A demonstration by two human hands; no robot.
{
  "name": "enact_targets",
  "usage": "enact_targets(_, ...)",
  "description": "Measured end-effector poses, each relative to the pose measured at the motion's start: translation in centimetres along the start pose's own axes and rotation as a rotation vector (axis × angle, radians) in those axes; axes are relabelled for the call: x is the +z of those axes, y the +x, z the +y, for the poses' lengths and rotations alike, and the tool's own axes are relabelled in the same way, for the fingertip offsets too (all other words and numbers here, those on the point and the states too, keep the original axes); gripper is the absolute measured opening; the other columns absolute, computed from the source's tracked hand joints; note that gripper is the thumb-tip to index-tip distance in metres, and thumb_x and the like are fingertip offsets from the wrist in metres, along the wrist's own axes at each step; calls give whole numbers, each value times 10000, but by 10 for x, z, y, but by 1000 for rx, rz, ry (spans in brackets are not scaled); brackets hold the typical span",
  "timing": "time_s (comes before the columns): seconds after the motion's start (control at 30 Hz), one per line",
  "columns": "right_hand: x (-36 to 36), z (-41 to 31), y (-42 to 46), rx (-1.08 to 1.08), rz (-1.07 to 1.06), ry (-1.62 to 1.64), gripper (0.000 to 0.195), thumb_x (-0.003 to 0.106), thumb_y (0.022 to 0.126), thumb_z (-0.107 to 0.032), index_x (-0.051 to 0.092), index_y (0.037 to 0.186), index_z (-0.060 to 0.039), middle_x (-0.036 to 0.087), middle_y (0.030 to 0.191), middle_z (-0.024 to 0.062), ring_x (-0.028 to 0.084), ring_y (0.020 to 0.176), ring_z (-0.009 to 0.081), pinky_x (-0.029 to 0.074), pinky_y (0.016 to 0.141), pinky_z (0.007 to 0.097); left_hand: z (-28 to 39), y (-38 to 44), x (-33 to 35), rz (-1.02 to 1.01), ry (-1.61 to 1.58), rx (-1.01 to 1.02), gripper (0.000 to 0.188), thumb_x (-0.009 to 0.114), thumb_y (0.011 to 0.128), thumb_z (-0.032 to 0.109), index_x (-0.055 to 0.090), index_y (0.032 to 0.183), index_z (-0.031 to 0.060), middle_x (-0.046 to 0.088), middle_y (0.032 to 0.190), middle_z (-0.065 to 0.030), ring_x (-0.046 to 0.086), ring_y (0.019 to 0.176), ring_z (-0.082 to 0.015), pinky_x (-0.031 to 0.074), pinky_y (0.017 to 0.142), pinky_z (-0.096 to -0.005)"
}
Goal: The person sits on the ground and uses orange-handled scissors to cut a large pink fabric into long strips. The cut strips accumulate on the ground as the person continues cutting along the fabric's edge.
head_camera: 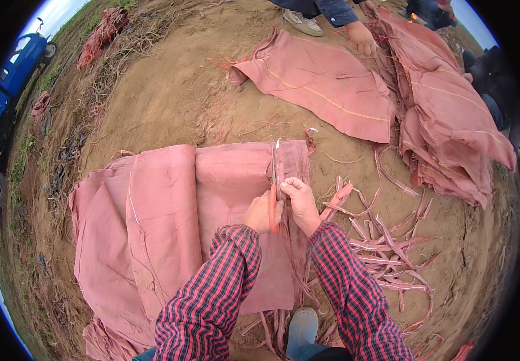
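My left hand (257,213) grips a pair of scissors with orange handles (274,212). The blades (274,168) point away from me and lie along the stitched end of a pink woven sack (233,169). Pinched between the thumb and fingers of my right hand (299,201) is the narrow hem strip (280,173) of that sack, just right of the blades. A cut length of strip (292,257) hangs down below my hands. The sack lies on top of a folded pile of pink sacks (163,225) on the ground.
Cut strips (391,261) are scattered on the soil to the right. Another person's hand (361,38) is by more pink sacks (449,104) at the upper right. My boot (302,329) stands below the pile. A blue vehicle (9,85) is at the far left.
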State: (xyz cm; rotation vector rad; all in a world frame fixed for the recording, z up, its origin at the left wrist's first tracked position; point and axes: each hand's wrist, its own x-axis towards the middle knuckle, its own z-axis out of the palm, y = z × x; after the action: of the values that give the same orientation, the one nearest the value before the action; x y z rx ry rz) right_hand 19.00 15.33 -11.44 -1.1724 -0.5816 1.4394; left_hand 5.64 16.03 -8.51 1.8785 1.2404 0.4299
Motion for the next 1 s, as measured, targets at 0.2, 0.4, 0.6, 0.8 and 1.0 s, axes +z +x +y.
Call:
enact_targets(0.2, -2, -1, -6, -7, 51, -161, 77, 585, 842, -83, 607, 783, -39, 521, 710, -64, 440, 657, 39, 355, 604, 209, -10, 6, -4, -17, -39, 63, 336, 535, 834, 225, 532, 1039, -41, 604, 927, -277, 594, 880, -433, 472, 774, -460)
enact_targets(0.4, -16, -9, -18, -67, 49, -263, 70, 591, 838, -89, 599, 785, -44, 525, 705, -61, 447, 651, 40, 360, 597, 213, -2, 11, -17, -2, 80, -17, 287, 545, 859, 257, 533, 907, -26, 616, 829, -239, 610, 817, -408, 478, 729, -457)
enact_targets(0.6, -142, -66, -70, -24, 92, -32, 63, 579, 843, -117, 560, 859, -59, 555, 751, -4, 517, 663, 101, 415, 598, 262, -22, -81, -71, -76, 182, -295, 311, 542, 885, 325, 500, 1018, 47, 632, 878, -251, 606, 849, -421, 454, 738, -495)
enact_targets(0.8, -293, -164, -142, -63, 820, -1657, 385, 599, 821, -207, 540, 1095, 56, 597, 955, 162, 575, 864, 251, 456, 770, 362, -110, -222, -139, 435, 494, -704, 312, 521, 881, 287, 485, 1097, 65, 627, 819, -269, 608, 782, -447, 463, 679, -530)
enact_targets(1.0, -160, -28, -97, -224, 125, -1358, 786, 718, 725, -389, 424, 1248, 119, 482, 1241, 286, 476, 1166, 357, 376, 980, 399, -176, -253, -142, 584, 377, -928, 434, 653, 810, 355, 496, 1093, 65, 655, 903, -211, 622, 877, -403, 475, 767, -472)
